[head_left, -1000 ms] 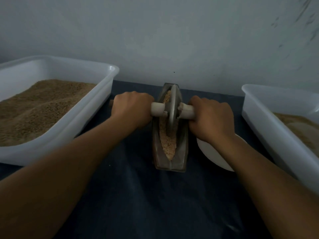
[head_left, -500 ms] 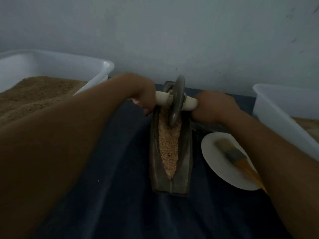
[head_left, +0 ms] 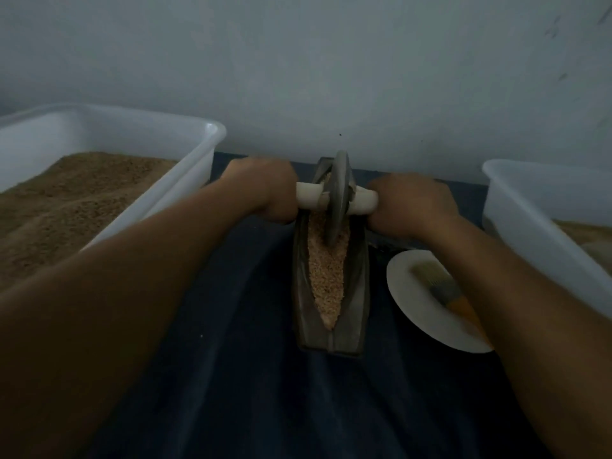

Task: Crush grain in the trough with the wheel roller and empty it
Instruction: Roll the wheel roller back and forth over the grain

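A dark metal boat-shaped trough (head_left: 356,293) lies lengthwise on the dark cloth, holding pale crushed grain (head_left: 326,276). The grey wheel roller (head_left: 337,200) stands upright in the trough's far half, its rim sunk in the grain. A white axle handle (head_left: 309,195) runs through the wheel to both sides. My left hand (head_left: 265,190) grips the left end of the handle, and my right hand (head_left: 410,203) grips the right end.
A white tub (head_left: 198,154) of brown grain sits at the left. Another white tub (head_left: 530,207) stands at the right. A white plate (head_left: 417,303) with a brush (head_left: 443,289) on it lies right of the trough. The wall is close behind.
The wheel rolled from the trough's middle toward its far end and stays there. The camera view shifted, and the plate and brush came out from under my right arm.
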